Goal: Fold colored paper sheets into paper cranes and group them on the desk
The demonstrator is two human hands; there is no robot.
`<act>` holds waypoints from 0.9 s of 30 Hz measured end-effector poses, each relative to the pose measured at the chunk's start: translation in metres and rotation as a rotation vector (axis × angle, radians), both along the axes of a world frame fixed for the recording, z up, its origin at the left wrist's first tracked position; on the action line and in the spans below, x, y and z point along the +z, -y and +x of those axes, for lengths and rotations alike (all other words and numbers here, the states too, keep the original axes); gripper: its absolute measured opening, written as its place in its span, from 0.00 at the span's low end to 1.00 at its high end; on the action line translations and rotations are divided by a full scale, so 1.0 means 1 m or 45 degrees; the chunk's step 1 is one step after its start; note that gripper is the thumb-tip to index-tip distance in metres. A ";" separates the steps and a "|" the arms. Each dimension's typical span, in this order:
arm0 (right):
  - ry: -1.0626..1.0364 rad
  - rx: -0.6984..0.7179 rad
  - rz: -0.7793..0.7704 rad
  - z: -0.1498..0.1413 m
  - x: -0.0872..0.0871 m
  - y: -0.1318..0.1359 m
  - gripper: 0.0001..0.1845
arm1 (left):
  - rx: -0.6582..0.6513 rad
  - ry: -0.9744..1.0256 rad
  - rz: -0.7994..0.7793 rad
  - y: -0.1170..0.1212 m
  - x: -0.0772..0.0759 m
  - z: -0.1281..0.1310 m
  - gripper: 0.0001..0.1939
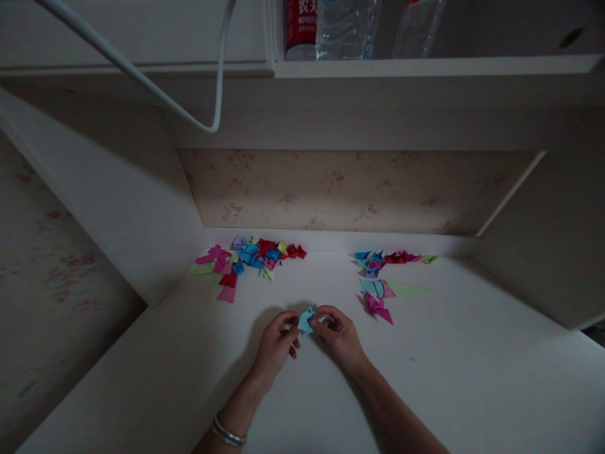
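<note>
Between my two hands, just above the white desk, is a small light-blue folded paper piece (306, 320). My left hand (278, 340) pinches its left side between thumb and fingers. On the other side, my right hand (339, 334) grips it with thumb and index finger, hiding part of its right edge. The exact folded shape is too small to make out. Nearest to my right hand lies a magenta folded paper piece (377, 308), with a light-blue folded paper (372, 287) and a pale green pointed one (405, 288) behind it.
A heap of colourful folded papers (255, 253) lies at the back left of the desk (454, 378). A smaller row of folded papers (397, 257) runs along the back right. Overhead is a shelf (425, 67) with plastic bottles (347, 31); a white cable (155, 91) hangs down.
</note>
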State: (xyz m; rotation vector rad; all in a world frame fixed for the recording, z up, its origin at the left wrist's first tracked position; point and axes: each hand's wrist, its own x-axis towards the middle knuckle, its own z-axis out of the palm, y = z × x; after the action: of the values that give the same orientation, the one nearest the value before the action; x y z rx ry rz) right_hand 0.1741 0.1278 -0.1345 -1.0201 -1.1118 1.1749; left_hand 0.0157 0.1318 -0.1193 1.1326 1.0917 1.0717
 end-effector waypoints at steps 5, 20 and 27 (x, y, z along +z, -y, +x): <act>-0.043 0.015 0.039 -0.001 0.001 0.000 0.20 | 0.077 0.067 -0.009 0.000 0.002 -0.001 0.16; 0.188 0.036 -0.105 -0.003 0.004 0.001 0.17 | 0.123 0.026 0.008 0.001 0.002 -0.002 0.20; 0.208 0.019 -0.074 -0.002 -0.002 -0.001 0.18 | 0.093 -0.026 0.039 0.000 0.000 -0.002 0.22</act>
State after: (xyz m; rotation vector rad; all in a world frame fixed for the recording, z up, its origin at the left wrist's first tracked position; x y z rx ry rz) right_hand 0.1717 0.1286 -0.1363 -1.1710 -1.2205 1.1568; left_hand 0.0138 0.1315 -0.1190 1.1377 1.1434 1.1393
